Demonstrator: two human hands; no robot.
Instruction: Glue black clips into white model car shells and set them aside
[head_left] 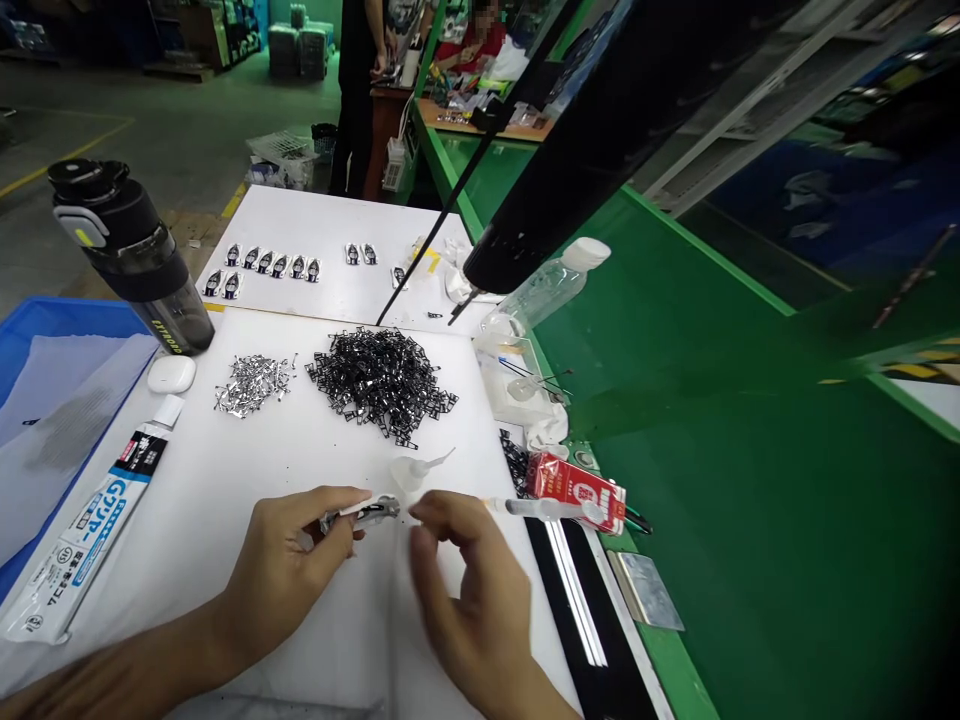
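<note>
My left hand (289, 560) pinches a small silver and black metal part (367, 513) between thumb and fingertips, just above the white board (315, 600). My right hand (465, 590) is close to the part's right end, its fingers curled and slightly blurred; whether it grips anything I cannot make out. A small clear dropper bottle (416, 468) lies just beyond the hands. A pile of black metal parts (382, 380) and a smaller pile of silver parts (251, 383) lie farther back on the board.
A white glue tube (82, 540) lies at the left, a dark drinking bottle (131, 255) at the back left beside a blue tray (45, 320). A red carton (577, 488), a syringe (547, 509) and a clear bottle (547, 285) lie at the right. Finished parts (262, 265) sit in rows behind. People stand far back.
</note>
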